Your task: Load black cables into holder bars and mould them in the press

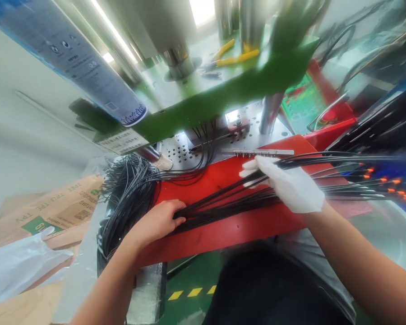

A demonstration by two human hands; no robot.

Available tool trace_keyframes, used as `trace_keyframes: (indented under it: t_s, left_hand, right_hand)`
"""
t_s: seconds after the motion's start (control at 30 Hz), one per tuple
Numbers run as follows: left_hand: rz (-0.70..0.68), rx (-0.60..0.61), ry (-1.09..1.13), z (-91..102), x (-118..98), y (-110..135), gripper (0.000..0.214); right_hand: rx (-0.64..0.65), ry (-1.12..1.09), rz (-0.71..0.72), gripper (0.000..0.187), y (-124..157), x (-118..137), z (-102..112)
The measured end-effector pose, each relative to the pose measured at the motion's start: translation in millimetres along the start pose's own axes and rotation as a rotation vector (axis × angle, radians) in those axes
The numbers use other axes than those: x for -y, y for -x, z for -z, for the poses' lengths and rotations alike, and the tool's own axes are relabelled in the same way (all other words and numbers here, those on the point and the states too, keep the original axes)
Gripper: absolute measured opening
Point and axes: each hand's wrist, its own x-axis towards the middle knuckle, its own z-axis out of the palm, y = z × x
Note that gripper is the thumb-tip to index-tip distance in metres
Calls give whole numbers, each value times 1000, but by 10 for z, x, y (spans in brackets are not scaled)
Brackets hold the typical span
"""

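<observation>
A bundle of thin black cables [223,206] runs across the red work surface [233,234]. My bare left hand [164,219] is closed around its left end, thumb and fingers wrapped on the strands. In a white glove, my right hand [292,186] grips several strands further right, slightly raised above the others. Just beyond the gloved fingertips lies a metal strip with small pins [264,152]. Other black cables curve into the metal fixture [237,128] under the green press plate. At the right, some cable ends look orange, but they are blurred.
A large heap of black cables [130,180] hangs at the left edge. Above stands the green press plate [203,106], with yellow-handled pliers [238,58] on top. A blue spray can [88,63] juts in at upper left. A red bin [338,122] is at right, brown sacks [67,212] at left.
</observation>
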Motion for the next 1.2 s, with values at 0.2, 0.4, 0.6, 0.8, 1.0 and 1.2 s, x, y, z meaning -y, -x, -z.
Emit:
trace_keyframes:
  t_s: [0.2, 0.4, 0.6, 0.8, 1.0, 1.2]
  left_hand:
    - [100, -7, -38, 3, 249, 251, 15]
    - [128, -15, -38, 22, 272, 336, 16]
    - [199, 19, -34, 112, 362, 435, 19]
    - [219, 0, -8, 174, 384, 496, 21]
    - [283, -161, -24, 208, 373, 474, 23]
    - [157, -371, 75, 217, -134, 180, 23]
  right_hand:
    - [-6, -1, -46, 41, -72, -16, -8]
    - [-12, -24, -24, 40, -98, -36, -13]
    - [0, -2, -24, 41, -125, -68, 9]
    - [0, -5, -21, 39, -114, -45, -4]
    - [-44, -9, -81, 41, -95, -28, -29]
    - [16, -200, -263, 46, -76, -71, -121]
